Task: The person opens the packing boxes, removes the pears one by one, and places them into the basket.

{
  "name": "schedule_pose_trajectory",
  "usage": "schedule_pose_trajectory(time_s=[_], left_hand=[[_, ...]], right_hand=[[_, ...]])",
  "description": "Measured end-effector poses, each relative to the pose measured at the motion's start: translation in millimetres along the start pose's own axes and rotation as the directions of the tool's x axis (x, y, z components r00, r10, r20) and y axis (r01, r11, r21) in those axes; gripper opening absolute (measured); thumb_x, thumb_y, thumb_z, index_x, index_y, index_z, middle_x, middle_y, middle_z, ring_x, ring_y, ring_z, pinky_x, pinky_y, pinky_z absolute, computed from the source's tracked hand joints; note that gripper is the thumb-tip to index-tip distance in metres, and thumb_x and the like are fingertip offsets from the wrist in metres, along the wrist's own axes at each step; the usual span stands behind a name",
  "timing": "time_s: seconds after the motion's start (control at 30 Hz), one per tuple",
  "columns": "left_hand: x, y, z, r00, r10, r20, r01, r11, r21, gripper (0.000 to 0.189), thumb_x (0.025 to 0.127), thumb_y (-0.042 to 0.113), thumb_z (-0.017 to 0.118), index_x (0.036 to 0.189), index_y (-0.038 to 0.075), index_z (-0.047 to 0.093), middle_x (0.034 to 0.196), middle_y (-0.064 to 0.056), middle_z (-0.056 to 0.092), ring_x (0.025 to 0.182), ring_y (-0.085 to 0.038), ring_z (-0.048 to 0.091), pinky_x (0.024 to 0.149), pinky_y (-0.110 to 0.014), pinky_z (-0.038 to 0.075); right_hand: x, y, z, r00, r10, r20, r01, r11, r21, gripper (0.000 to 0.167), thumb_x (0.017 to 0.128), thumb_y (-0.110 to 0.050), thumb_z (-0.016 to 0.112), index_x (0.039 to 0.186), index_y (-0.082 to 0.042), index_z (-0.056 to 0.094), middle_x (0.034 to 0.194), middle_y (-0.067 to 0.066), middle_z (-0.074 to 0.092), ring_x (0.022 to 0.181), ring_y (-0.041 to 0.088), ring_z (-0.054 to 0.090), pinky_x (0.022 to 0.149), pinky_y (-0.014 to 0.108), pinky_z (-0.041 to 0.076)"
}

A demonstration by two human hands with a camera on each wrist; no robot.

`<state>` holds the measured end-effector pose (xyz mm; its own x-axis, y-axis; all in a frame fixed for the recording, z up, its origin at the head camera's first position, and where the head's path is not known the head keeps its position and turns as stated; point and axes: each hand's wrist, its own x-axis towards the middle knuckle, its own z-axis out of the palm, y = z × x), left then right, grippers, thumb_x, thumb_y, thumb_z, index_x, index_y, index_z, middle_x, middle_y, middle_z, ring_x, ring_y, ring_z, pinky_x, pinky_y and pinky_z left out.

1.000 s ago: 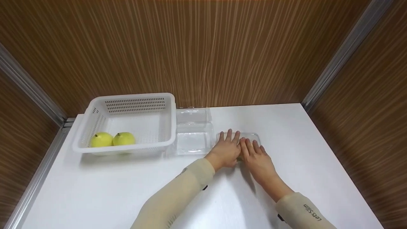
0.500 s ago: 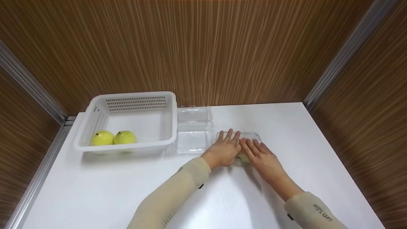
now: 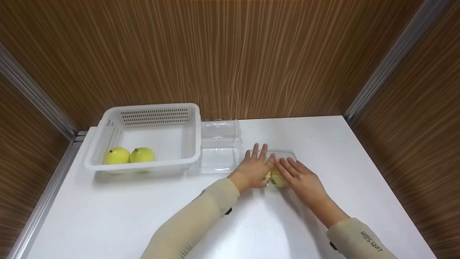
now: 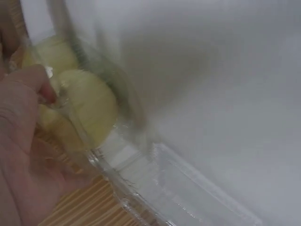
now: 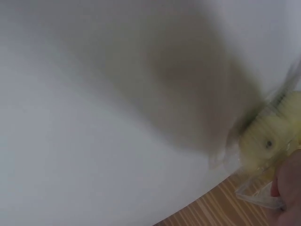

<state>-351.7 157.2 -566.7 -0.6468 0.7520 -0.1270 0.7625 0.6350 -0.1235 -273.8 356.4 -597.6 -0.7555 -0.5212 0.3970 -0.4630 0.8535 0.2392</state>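
Observation:
A clear plastic clamshell box (image 3: pixel 276 153) with round yellow-green pears (image 3: pixel 278 180) inside lies on the white table. Across the left part of its lid, my left hand (image 3: pixel 252 172) rests with fingers straight and spread. My right hand (image 3: pixel 302 181) presses the right part, its straight fingers close together. Both hands hide much of the box. In the left wrist view, the left thumb (image 4: pixel 35 80) lies at the lid's edge, with a pear (image 4: pixel 89 108) showing through the plastic. The right wrist view is blurred; a pear (image 5: pixel 264 141) shows beside the right hand (image 5: pixel 289 188).
A second clear clamshell box (image 3: pixel 220 160) stands open just left of the hands, its lid tilted back near the wood-grain wall (image 3: pixel 230 61). Further left, a white perforated basket (image 3: pixel 143 166) holds two pears (image 3: pixel 142 155) at its front.
My right hand has slid slightly right and toward me. The gap between the hands has widened, so more of the pears shows. The left hand's fingers have shifted a little on the lid.

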Motion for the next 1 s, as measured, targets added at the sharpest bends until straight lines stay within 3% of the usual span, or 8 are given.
schedule_pose_trajectory(time_s=[0.13, 0.37, 0.63, 0.8, 0.9, 1.0], left_hand=[[0.3, 3.7, -4.6, 0.999, -0.029, 0.027, 0.030, 0.998, -0.050, 0.086, 0.091, 0.045, 0.062, 0.160, 0.014, 0.021, 0.163, -0.024, 0.020, 0.148, -0.047, 0.022, 0.120, -0.052, 0.026], [-1.4, 9.3, -4.4, 1.000, -0.008, 0.017, 0.009, 1.000, -0.010, 0.088, 0.089, 0.037, 0.068, 0.160, 0.016, 0.021, 0.163, -0.021, 0.021, 0.148, -0.046, 0.020, 0.121, -0.052, 0.022], [-9.8, -9.7, -4.6, 0.999, 0.034, 0.020, -0.030, 0.985, -0.172, 0.086, 0.090, 0.033, 0.065, 0.161, 0.021, 0.019, 0.166, -0.015, 0.016, 0.152, -0.039, 0.014, 0.124, -0.046, 0.015], [-14.5, -24.2, -9.0, 0.996, 0.082, -0.026, -0.086, 0.945, -0.315, 0.082, 0.087, 0.028, 0.063, 0.160, 0.022, 0.025, 0.165, -0.012, 0.020, 0.152, -0.035, 0.017, 0.124, -0.041, 0.015], [-17.0, -31.7, -12.5, 0.994, 0.093, -0.062, -0.110, 0.907, -0.406, 0.077, 0.086, 0.025, 0.058, 0.158, 0.022, 0.030, 0.164, -0.009, 0.025, 0.151, -0.032, 0.022, 0.124, -0.039, 0.019], [-18.3, -39.6, -14.8, 0.989, 0.093, -0.117, -0.139, 0.859, -0.492, 0.072, 0.086, 0.022, 0.056, 0.155, 0.021, 0.037, 0.161, -0.006, 0.034, 0.149, -0.025, 0.030, 0.122, -0.037, 0.024]], right_hand=[[-2.9, 3, 0, 1.000, -0.017, -0.009, 0.017, 1.000, 0.002, 0.078, 0.073, 0.016, 0.072, 0.144, -0.007, 0.051, 0.142, 0.013, 0.058, 0.127, 0.035, 0.057, 0.104, 0.049, 0.048], [-4.5, 8, -4, 1.000, 0.014, 0.014, -0.014, 1.000, 0.022, 0.078, 0.072, 0.018, 0.074, 0.143, -0.008, 0.053, 0.142, 0.013, 0.058, 0.127, 0.036, 0.057, 0.104, 0.049, 0.048], [0.7, 3, -7, 0.998, 0.049, 0.025, -0.051, 0.996, 0.075, 0.078, 0.073, 0.019, 0.070, 0.143, -0.011, 0.054, 0.142, 0.012, 0.058, 0.126, 0.035, 0.058, 0.102, 0.048, 0.050], [4.4, 4, -12, 0.993, 0.117, 0.029, -0.120, 0.986, 0.112, 0.071, 0.078, 0.017, 0.067, 0.141, -0.014, 0.057, 0.140, 0.011, 0.060, 0.127, 0.033, 0.058, 0.098, 0.047, 0.052], [9.9, 8, -20, 0.986, 0.158, 0.052, -0.164, 0.977, 0.138, 0.059, 0.084, 0.011, 0.066, 0.138, -0.014, 0.060, 0.137, 0.012, 0.062, 0.125, 0.034, 0.059, 0.093, 0.049, 0.055], [16.3, 13, -27, 0.971, 0.225, 0.081, -0.238, 0.947, 0.216, 0.057, 0.084, 0.010, 0.066, 0.135, -0.014, 0.062, 0.136, 0.014, 0.062, 0.122, 0.036, 0.061, 0.090, 0.052, 0.056]])
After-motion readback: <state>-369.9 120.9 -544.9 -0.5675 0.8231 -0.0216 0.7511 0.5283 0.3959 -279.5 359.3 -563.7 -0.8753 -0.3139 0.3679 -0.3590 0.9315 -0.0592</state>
